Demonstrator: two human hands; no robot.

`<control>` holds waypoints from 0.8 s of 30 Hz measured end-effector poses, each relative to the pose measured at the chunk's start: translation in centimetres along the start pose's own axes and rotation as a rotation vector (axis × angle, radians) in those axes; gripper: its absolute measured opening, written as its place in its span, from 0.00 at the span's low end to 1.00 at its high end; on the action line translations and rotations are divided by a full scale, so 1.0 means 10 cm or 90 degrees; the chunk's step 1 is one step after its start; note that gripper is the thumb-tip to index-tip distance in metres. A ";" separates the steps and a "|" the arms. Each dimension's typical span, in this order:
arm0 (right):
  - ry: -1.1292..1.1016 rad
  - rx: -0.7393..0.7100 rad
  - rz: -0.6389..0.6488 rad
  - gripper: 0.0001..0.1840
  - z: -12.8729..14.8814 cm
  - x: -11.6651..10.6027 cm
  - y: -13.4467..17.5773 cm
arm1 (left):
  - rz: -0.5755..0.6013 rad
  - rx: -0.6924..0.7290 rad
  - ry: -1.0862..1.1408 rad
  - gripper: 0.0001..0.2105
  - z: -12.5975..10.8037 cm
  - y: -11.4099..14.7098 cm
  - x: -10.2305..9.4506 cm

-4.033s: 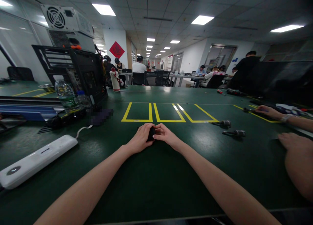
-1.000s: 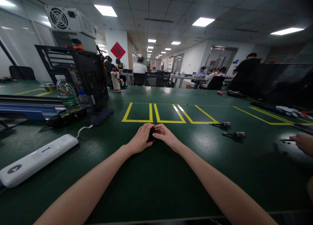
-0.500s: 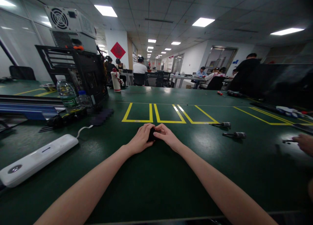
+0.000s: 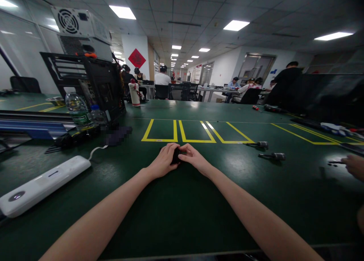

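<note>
A small black object (image 4: 175,156) rests on the green table (image 4: 176,208), mostly covered by my fingers, so its kind cannot be made out. My left hand (image 4: 163,160) is closed around its left side, thumb low and fingers over the top. From the right, my right hand (image 4: 194,157) pinches at the object's edge with thumb and fingertips. Just beyond both hands run yellow tape outlines (image 4: 199,141). Off to the right lie two dark tools with ribbed metal cylindrical ends, one (image 4: 259,144) touching the tape and another (image 4: 273,156) nearer.
A white power bank-like device (image 4: 47,185) with a cable lies left. Behind it stand a plastic bottle (image 4: 76,107) and a black computer case (image 4: 99,83). Another person's hand (image 4: 354,166) holds a thin dark tool at the right edge. People sit at far desks.
</note>
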State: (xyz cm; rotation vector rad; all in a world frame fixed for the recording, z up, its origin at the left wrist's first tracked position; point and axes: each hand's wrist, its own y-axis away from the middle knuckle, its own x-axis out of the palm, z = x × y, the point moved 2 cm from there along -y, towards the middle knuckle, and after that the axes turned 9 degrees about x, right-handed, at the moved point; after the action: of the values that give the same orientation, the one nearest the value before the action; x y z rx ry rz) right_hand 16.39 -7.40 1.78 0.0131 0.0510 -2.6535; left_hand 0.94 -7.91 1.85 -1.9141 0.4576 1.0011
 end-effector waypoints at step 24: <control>0.012 0.020 -0.049 0.16 -0.01 0.01 -0.02 | -0.008 0.009 -0.003 0.27 0.01 -0.01 0.02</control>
State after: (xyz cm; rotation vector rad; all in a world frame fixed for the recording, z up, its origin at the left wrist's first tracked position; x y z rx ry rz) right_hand 16.23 -7.22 1.64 0.0481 0.0171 -2.7307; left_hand 1.10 -7.78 1.75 -1.8989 0.4476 0.9918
